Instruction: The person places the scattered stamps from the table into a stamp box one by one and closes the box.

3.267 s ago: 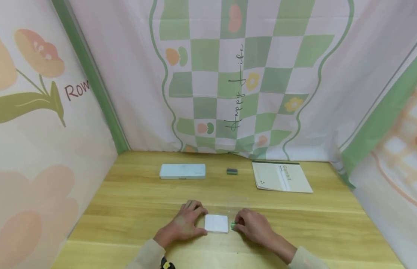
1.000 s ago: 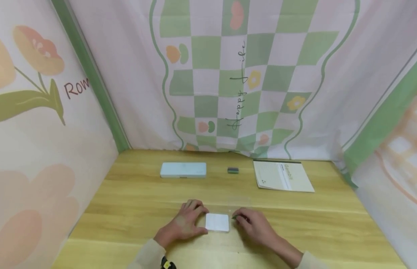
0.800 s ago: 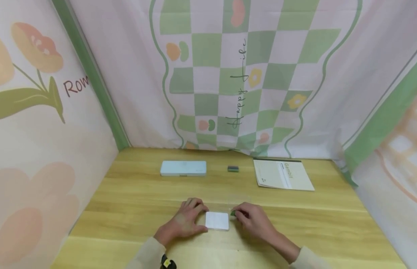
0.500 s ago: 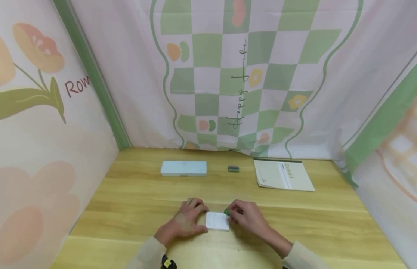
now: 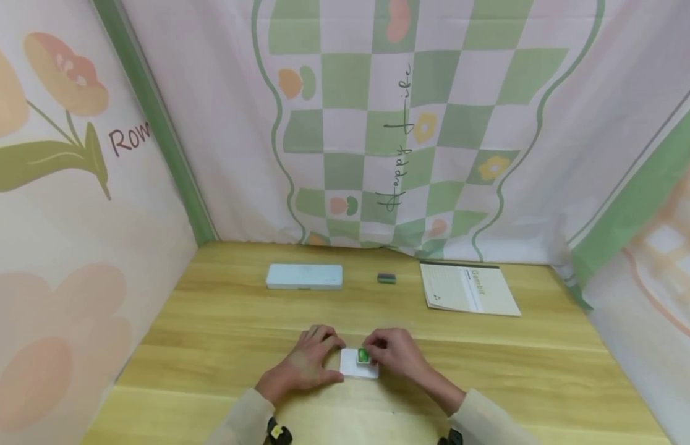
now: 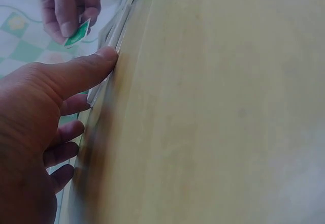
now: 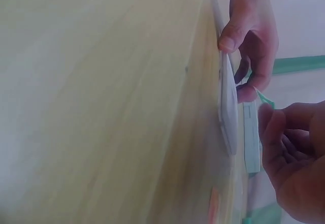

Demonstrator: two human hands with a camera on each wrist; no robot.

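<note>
A thin white rectangular pad [image 5: 347, 363] with rounded corners lies flat on the table in front of the person. At its left end my left hand [image 5: 306, 363] holds it, thumb at the near corner and index finger at the far one. Between thumb and index finger, my right hand [image 5: 397, 355] pinches a small green sticker-like square [image 5: 363, 355] with a white border, above the pad's right half. In the right wrist view this green square [image 7: 265, 99] is tilted and apart from the pad [image 7: 228, 107]. Fingertips hide part of the square.
Farther back on the wooden table [image 5: 228, 321] lie a light blue pencil case [image 5: 303, 276], a small dark green block [image 5: 386, 278] and a notebook [image 5: 470, 288] marked "Gambit". A patterned curtain [image 5: 345, 136] closes off the table's back edge.
My right hand has moved left with the green square, from the table beside the pad to above the pad. The square's green face now shows more. My left hand stays at the pad.
</note>
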